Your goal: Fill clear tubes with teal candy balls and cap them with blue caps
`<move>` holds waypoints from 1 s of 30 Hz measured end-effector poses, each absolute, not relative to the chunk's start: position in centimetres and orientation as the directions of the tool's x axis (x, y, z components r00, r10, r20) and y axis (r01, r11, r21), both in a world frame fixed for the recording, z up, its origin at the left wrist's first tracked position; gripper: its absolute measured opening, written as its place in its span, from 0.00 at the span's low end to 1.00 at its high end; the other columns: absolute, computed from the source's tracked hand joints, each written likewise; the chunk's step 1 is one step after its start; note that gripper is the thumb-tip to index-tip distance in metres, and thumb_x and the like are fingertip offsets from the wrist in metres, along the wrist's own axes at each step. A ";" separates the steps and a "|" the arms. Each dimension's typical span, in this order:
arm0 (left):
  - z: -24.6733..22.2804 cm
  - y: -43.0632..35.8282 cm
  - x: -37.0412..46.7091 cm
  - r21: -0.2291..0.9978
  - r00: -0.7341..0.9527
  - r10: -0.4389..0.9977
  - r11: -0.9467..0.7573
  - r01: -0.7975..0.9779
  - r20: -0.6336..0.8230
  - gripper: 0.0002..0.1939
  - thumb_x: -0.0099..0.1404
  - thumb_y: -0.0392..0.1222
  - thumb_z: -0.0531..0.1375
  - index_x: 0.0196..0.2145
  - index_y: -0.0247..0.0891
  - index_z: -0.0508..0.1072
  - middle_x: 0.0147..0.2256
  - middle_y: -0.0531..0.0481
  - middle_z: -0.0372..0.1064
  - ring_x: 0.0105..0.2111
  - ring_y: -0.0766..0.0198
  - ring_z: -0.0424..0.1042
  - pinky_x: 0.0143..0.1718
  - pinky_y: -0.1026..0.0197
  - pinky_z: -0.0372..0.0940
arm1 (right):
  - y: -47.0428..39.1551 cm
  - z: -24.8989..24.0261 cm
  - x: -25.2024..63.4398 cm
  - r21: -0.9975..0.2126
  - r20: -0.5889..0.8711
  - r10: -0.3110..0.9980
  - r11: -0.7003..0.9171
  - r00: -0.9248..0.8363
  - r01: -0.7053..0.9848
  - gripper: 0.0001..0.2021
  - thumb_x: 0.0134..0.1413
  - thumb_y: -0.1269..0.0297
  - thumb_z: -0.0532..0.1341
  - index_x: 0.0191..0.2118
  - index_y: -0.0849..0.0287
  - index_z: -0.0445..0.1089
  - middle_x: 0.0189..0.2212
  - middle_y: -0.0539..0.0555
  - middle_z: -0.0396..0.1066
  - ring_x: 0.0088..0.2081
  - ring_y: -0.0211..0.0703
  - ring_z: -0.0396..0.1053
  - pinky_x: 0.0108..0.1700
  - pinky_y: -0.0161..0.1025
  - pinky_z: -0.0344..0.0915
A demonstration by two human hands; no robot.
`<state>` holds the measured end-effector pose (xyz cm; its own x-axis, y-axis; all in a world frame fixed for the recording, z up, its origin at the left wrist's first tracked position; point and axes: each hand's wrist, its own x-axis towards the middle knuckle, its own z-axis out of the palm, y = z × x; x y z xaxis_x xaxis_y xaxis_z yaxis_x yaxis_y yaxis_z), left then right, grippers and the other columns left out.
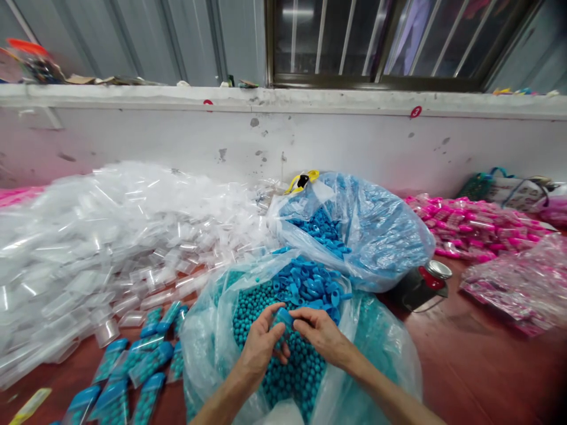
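Two hands, red surface, barred window behind

A clear plastic bag holds round turquoise beads, with blue plastic caps behind them. Left lie blue-capped transparent bead tubes; beyond those, heaped transparent plastic tubes. Behind: a bluish plastic bag; right of that, pink plastic pieces.
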<state>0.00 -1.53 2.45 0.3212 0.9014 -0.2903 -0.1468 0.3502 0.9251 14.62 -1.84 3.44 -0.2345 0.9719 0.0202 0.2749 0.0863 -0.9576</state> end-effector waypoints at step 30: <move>2.9 -2.2 -0.5 0.976 0.252 0.955 0.190 -0.102 -0.159 0.22 0.54 0.50 0.56 0.44 0.38 0.60 0.31 0.52 0.66 0.30 0.65 0.65 0.33 0.64 0.60 | -3.4 3.1 11.4 -0.781 0.069 0.941 0.258 -0.332 0.568 0.39 0.35 0.65 0.63 0.56 0.62 0.49 0.49 0.61 0.58 0.50 0.52 0.59 0.48 0.46 0.58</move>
<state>-0.47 -2.19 2.93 0.2520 0.9546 -0.1592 -0.1024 0.1899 0.9765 11.38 -3.40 3.14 -0.3320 0.9408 0.0686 0.5685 0.2575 -0.7814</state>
